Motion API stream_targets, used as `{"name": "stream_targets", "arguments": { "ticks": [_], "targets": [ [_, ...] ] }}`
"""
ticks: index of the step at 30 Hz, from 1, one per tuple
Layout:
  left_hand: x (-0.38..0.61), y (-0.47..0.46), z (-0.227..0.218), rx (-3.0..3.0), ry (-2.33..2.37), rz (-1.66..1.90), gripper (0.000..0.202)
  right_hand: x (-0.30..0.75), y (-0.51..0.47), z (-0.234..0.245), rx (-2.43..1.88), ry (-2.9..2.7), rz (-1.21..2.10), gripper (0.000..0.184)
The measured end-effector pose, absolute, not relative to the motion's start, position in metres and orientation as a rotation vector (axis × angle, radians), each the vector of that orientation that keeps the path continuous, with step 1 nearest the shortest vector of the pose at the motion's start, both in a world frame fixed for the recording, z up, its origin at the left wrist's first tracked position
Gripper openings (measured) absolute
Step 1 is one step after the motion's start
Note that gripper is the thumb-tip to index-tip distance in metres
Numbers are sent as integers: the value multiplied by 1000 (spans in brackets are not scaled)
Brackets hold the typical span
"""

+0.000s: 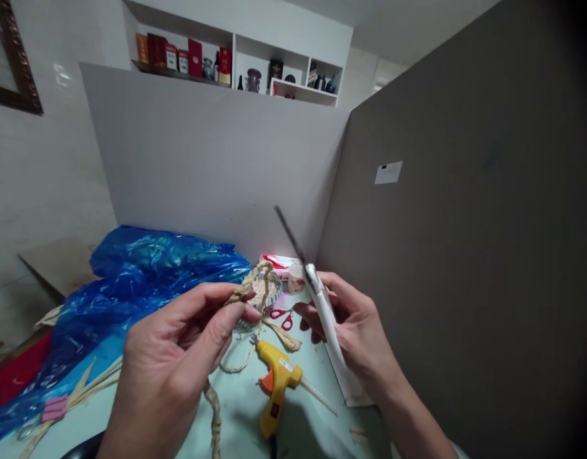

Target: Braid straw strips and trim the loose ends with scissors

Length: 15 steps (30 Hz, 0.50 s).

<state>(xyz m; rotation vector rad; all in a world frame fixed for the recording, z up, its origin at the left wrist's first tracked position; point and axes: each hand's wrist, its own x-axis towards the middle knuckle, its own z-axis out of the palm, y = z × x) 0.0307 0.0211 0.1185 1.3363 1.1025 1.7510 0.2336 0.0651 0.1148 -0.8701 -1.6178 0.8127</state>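
Note:
My left hand is closed, pinching a braided straw cord between thumb and fingers. The cord loops up above the fingertips, and a length of braid hangs below the hand. My right hand is wrapped round a white-handled tool with a thin dark rod, which looks like a long-necked lighter. Its rod slants up and left, apart from the braid. Between and below the hands, a yellow glue gun with an orange trigger lies on the table, a glue stick protruding from its back.
Behind the hands are red-handled scissors, a small woven basket, a paper cup and a straw strip. Crumpled blue plastic covers the left side. Straw with a pink clip lies front left. Grey panels enclose the table.

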Motion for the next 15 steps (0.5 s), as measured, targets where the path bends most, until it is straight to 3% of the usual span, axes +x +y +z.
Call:
{"name": "stream_targets", "arguments": {
  "ticks": [4, 8, 15],
  "targets": [
    [30, 22, 116, 1450, 1074, 1612, 20, 223, 68, 114, -799, -1372, 1153, 40],
    [36, 21, 119, 1372, 1143, 1541, 17, 221, 73, 112, -674, -1197, 1363, 44],
    [39, 21, 121, 1365, 1112, 1332, 22, 229, 71, 118, -471, -975, 1424, 43]
  ]
}}
